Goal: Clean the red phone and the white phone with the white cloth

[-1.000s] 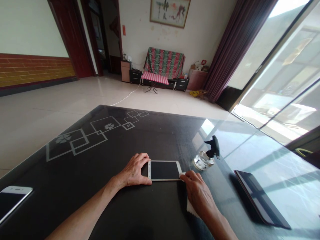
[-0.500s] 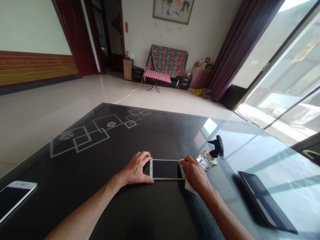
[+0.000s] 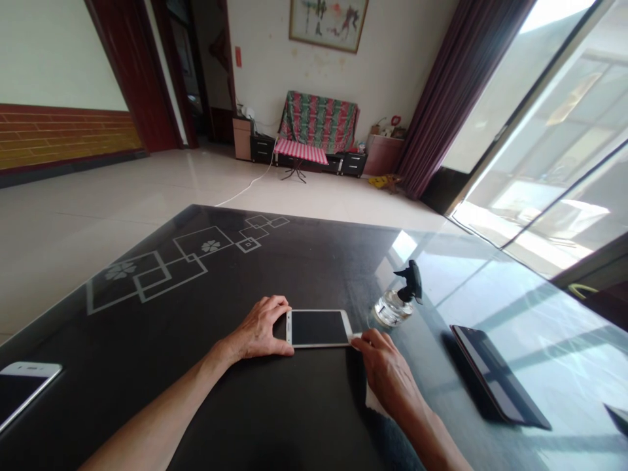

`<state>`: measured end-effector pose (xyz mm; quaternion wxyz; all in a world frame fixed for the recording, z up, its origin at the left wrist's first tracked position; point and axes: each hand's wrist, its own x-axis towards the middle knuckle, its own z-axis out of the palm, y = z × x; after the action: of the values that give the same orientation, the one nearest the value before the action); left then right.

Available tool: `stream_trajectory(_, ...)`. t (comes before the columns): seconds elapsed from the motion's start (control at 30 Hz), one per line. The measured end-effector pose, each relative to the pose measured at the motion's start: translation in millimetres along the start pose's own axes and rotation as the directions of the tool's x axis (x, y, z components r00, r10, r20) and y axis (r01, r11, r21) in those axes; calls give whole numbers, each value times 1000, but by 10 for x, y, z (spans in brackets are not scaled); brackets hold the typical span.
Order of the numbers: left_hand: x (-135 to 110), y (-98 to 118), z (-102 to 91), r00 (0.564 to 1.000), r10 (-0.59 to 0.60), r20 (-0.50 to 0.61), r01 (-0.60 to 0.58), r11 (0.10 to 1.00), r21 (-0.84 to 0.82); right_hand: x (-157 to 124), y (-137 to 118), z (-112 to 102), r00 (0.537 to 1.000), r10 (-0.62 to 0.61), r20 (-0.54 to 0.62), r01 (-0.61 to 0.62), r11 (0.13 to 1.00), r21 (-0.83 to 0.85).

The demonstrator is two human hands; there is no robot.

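My left hand [image 3: 260, 327] steadies the white smartphone [image 3: 318, 328] at its left end. The thumb lies along the near edge and the fingers curl over the far corner, so that grip is closed on the phone's short side. The phone lies flat, dark screen up, on the black glass surface [image 3: 304, 261] straight ahead of me, its length running left to right.

My right hand [image 3: 387, 373] sits at the phone's right end with a white cloth [image 3: 371, 399] under the palm. A corner of the cloth peeks out at my fingertips, touching the phone's near right corner. This grip is narrow, with the fingers bent down onto the cloth.

Just beyond the right hand stands a small clear spray bottle [image 3: 392, 307] with a black trigger head — near the phone, not touching it. Farther right a dark tablet [image 3: 495, 379] lies flat. At the far left edge, well apart, rests a second white phone [image 3: 24, 389].
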<state>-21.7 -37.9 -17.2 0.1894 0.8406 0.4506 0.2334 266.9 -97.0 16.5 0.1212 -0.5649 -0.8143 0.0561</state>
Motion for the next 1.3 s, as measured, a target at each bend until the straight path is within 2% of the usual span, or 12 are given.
stream_trajectory(0.23, -1, 1, -6, 1000, -5, 3, 5, 1000, -5, -21, 15, 36, 1000, -9, -10, 9, 1000, 6)
stream_trajectory(0.53, 9, 38, -28, 1000, -16, 15, 16, 1000, 5, 47, -341, 92, 999, -33, 21, 33, 999, -11)
stream_trajectory(0.83, 1, 23, -16, 1000, -7, 6, 7, 1000, 4, -19, 14, 14, 999, -7, 34, 8, 1000, -22)
stream_trajectory(1.13, 5, 18, -11, 1000, -5, 9, 5, 1000, 31, 128, -409, 27, 995, -76, 72, 77, 997, -21)
stream_trajectory(1.3, 3, -4, 7, 1000, 9, -8, -9, 1000, 19, 97, -245, -26, 992, -91, 90, 91, 996, 7)
